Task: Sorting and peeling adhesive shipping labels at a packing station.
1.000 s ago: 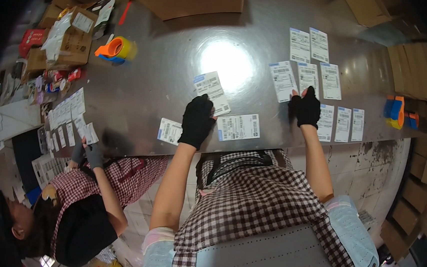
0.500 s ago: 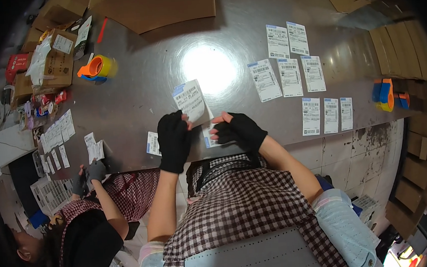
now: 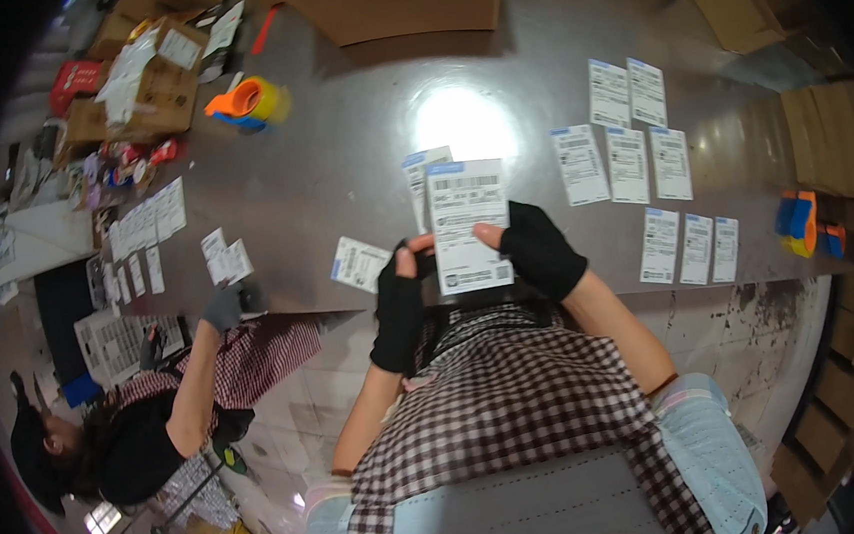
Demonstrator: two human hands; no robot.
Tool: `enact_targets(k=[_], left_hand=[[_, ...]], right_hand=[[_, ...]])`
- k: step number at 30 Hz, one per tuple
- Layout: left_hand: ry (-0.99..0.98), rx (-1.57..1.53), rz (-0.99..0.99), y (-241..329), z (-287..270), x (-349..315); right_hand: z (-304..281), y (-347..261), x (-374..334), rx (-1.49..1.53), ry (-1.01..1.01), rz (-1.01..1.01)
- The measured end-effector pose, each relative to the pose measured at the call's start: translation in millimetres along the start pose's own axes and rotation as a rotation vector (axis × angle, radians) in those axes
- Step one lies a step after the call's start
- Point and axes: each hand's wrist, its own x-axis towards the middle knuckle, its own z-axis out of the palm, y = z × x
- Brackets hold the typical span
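A white shipping label (image 3: 469, 198) with a blue top strip is held upright in front of me at the table's near edge. My right hand (image 3: 547, 258), in a black fingerless glove, grips it with the thumb on its printed face. My left hand (image 3: 400, 309), gloved the same way, is closed at the label's left edge, its fingertips partly behind it. More shipping labels (image 3: 417, 179) show behind the held one, near my left fingers; their lower part is hidden. A loose label (image 3: 361, 263) lies tilted on the table left of my left hand.
Several labels (image 3: 627, 163) lie in rows on the metal table (image 3: 337, 144) to the right. Tape dispensers stand at far left (image 3: 258, 100) and right (image 3: 798, 223). A cardboard box (image 3: 396, 3) is at the back. At left, a co-worker's gloved hand (image 3: 222, 308) is near other labels (image 3: 225, 257).
My right hand has come up and taken hold of a label, now turned squarely toward me. My left hand has shifted down beside it. The head view has shifted, and the co-worker has moved.
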Motion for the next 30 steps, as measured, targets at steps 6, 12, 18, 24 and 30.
enact_targets(k=[6, 12, 18, 24, 30], left_hand=[[-0.141, 0.055, 0.064, 19, 4, 1], [-0.211, 0.152, -0.043, 33, 14, 1], [-0.475, -0.928, -0.132, 52, 3, 21], [-0.262, -0.589, -0.080, 52, 3, 26], [-0.198, -0.520, -0.020, 56, 11, 29]], right_hand=[[8, -8, -12, -0.112, 0.070, -0.044], [11, -23, -22, -0.201, 0.041, -0.034], [7, -17, -30, -0.661, -0.107, -0.078], [3, -12, -32, -0.700, -0.096, -0.068], [-1, -11, -28, -0.690, -0.142, -0.079]])
